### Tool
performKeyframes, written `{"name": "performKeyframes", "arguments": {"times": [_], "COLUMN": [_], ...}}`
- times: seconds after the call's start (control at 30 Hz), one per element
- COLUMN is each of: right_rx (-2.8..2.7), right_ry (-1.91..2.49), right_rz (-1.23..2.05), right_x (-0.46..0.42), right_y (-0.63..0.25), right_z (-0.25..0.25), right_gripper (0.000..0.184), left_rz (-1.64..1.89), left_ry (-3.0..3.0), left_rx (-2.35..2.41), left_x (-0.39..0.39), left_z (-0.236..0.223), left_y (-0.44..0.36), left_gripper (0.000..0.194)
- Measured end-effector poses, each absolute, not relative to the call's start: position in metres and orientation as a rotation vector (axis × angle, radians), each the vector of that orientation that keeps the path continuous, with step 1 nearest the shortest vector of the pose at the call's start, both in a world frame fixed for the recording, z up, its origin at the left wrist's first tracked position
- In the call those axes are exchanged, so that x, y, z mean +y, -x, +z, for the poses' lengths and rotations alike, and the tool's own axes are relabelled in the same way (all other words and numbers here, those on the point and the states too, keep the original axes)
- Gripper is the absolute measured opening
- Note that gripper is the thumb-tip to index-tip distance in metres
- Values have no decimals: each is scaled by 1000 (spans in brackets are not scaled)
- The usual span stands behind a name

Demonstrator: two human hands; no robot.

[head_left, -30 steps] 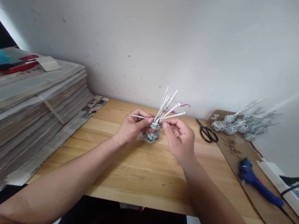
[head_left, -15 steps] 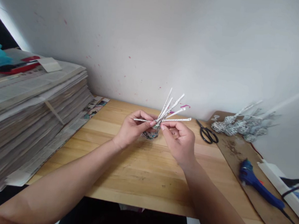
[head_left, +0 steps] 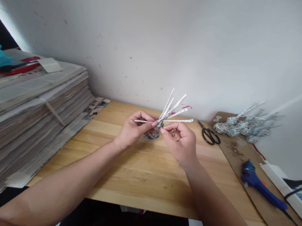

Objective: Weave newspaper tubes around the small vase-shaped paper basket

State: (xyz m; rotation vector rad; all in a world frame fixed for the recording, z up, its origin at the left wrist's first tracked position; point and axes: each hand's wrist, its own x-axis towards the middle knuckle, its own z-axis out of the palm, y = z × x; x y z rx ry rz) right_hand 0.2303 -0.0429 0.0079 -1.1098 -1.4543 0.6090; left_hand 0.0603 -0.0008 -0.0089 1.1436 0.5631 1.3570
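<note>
A small piece woven from rolled newspaper [head_left: 151,135] is held just above the wooden table, its rounded woven part low and several white paper tubes [head_left: 177,103] fanning up and outward from its top. My left hand [head_left: 136,128] pinches it on the left, the thumb pressed where the tubes meet. On the right, my right hand [head_left: 181,139] has thumb and forefinger pinched at the woven edge under the lowest tube; the other fingers are curled. What exactly lies between those right fingertips is partly hidden.
Black scissors [head_left: 209,133] lie right of my hands. Further right, a brown board [head_left: 233,150] bears woven paper pieces [head_left: 240,127], a blue glue gun [head_left: 260,187] and a white power strip [head_left: 288,190]. A tall newspaper stack [head_left: 36,111] fills the left. A wall stands behind.
My right fingertips have shifted slightly left and down along the woven edge. My left hand and the paper tubes have stayed almost in place.
</note>
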Motion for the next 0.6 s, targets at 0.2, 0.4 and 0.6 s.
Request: {"name": "performKeyframes", "arguments": {"times": [0.2, 0.4, 0.6], "right_rx": [-1502, -1564, -1590], "right_ry": [1124, 1029, 1039], "right_rz": [550, 518, 432], "right_x": [-43, -41, -42], "right_y": [-231, -231, -232], "right_z": [5, 6, 5], "right_gripper": [7, 7, 7], "left_rz": [1392, 1450, 1527], "left_ry": [-1233, -1273, -1349], "left_rx": [580, 526, 524], "left_x": [-2, -5, -6], "left_z": [-9, -8, -6], "left_y": [-60, -61, -62], "left_gripper": [29, 23, 21]}}
